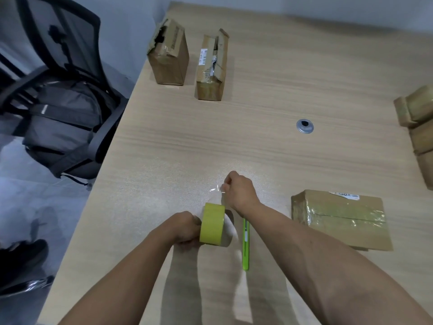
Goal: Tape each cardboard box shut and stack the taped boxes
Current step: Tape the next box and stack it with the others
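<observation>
Near the front edge of the desk [164, 148], gripped in the left hand [185, 227]: the tape roll [212, 224], yellow-green, standing on edge, with fingers and thumb curled round its left side. Cannot tell whether touching the desk or lifted just off it.

Just beyond the tape roll, pinched in the curled fingertips of the right hand [239, 192]: the free end of a clear tape strip [216, 194], stretched up and away from the top of the roll.

Just right of the tape roll, lying flat on the desk, partly under the right forearm: a green cutter [245, 245], long axis pointing away from the front edge.

Further right of the tape roll, well apart from it: 1 taped box [339, 216], lying flat, glossy tape across its top seam.

Far beyond the tape roll, toward the back left corner: 2 boxes side by side but not touching, a torn box [169, 57] and a second torn box [212, 66], both with ragged open flaps.

Beyond and right of the tape roll, set into the desk: a metal grommet [305, 126]. Past that, cut off at the right border: a stack of boxes [419, 127].

Left of the tape roll, off the desk: an office chair [58, 43] carrying a grey backpack [63, 127].
</observation>
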Demonstrator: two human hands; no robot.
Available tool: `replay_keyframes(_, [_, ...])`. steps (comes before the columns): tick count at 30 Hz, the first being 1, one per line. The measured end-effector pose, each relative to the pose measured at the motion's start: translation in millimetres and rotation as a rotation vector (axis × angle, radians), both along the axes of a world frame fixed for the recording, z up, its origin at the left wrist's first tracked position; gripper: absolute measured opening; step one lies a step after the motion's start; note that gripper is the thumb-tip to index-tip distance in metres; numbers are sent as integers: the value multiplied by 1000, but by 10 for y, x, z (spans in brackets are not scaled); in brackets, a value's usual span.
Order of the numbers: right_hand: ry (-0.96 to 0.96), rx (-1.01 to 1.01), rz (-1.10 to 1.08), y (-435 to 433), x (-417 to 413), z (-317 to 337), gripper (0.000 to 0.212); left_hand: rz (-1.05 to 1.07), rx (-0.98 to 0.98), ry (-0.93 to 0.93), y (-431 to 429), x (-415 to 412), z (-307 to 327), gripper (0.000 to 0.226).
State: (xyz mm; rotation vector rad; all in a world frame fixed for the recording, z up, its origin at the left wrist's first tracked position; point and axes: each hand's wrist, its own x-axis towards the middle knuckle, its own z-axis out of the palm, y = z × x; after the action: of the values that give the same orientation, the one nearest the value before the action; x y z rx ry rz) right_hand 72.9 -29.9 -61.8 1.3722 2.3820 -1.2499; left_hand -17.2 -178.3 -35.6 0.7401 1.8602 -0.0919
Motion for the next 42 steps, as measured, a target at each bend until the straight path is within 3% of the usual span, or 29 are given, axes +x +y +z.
replay_keyframes(4, [18,2,-9,-12,68,91,20,93,55,81,-58,-112,28,44])
replay_keyframes(9, [40,-4,-19,-33,168,219,23,453,348,285,-104,-226,170,26])
replay_keyframes(12, [66,-14,-30,-48,242,315,23,632,528,255,4,-153,367,17])
replay_keyframes(28, [248,18,-105,231,1202,918,23,565,699,280,626,929,749,20])
replay_keyframes(36, [246,136,-208,655,2004,915,20,518,719,134,1121,1694,644,12])
replay_keyframes(42, [220,233,-341,955,2662,710,24,641,625,112,1403,2213,406,58])
